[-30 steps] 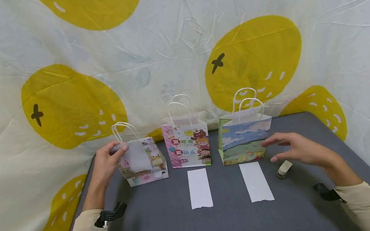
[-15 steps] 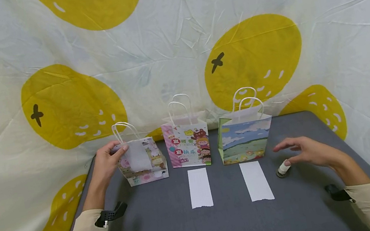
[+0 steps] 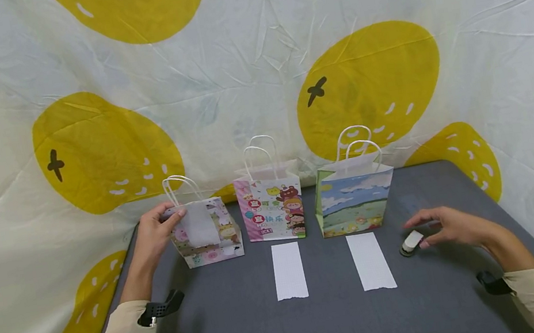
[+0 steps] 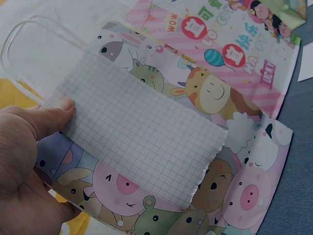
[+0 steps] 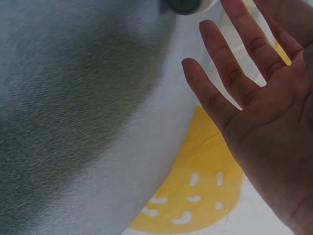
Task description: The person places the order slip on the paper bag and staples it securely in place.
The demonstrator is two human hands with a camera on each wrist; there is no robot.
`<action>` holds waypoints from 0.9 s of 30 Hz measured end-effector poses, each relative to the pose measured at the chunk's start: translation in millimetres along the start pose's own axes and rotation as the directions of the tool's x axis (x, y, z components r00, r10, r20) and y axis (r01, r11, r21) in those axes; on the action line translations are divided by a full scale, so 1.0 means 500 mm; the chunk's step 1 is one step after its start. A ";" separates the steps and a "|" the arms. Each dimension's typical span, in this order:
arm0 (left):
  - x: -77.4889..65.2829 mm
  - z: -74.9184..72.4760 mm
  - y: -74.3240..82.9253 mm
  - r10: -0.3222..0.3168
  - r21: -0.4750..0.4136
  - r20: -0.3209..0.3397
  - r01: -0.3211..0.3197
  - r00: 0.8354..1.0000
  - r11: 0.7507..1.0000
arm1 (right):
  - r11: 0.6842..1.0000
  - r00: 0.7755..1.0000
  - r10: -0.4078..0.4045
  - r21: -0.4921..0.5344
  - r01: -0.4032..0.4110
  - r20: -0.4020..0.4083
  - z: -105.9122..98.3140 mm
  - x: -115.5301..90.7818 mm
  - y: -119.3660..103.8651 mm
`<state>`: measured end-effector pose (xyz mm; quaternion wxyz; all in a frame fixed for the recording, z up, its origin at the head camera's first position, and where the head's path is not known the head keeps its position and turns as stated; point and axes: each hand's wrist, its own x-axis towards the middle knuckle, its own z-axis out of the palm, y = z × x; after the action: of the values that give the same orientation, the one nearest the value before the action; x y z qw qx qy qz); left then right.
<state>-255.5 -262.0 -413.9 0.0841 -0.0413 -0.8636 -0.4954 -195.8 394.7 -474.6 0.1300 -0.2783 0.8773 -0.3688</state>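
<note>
My left hand [image 3: 154,234] pinches the top left edge of an animal-print paper gift bag [image 3: 229,227]. Its thumb lies on a strip of grid paper [image 4: 142,132] that is flat against the bag's front, while the other fingers are behind the bag. Over on the right, my right hand [image 3: 452,227] is held low above the table with its fingers extended. The thumb tip is right at a small white cylinder [image 3: 413,239] with a dark green round end [image 5: 184,4]. That cylinder lies tilted on the table, only partly visible in the right wrist view.
A pink-striped gift bag [image 3: 274,212] and a landscape-print gift bag [image 3: 357,204] stand upright along the back of the grey table [image 3: 335,330]. Two white paper strips lie flat before them, a middle strip [image 3: 289,271] and a right strip [image 3: 371,260]. Patterned cloth [image 3: 238,49] hangs behind.
My right hand has moved right and down, away from the landscape bag, to beside the small white cylinder. My left hand keeps its pinch on the animal-print bag.
</note>
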 end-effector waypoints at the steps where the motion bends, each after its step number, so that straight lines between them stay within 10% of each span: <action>1: 0.000 0.000 0.000 0.000 -0.001 0.000 0.000 1.000 1.000 | 1.000 1.000 -0.010 0.004 0.010 0.001 0.001 0.000 0.005; 27: 0.000 -0.001 0.008 -0.007 -0.005 0.002 0.007 1.000 1.000 | 0.994 0.991 0.107 0.029 -0.110 0.083 0.012 0.019 0.037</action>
<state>-254.8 -260.3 -410.4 0.0812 -0.0389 -0.8627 -0.4977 -208.2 396.4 -492.1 0.1902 -0.2428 0.8788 -0.3642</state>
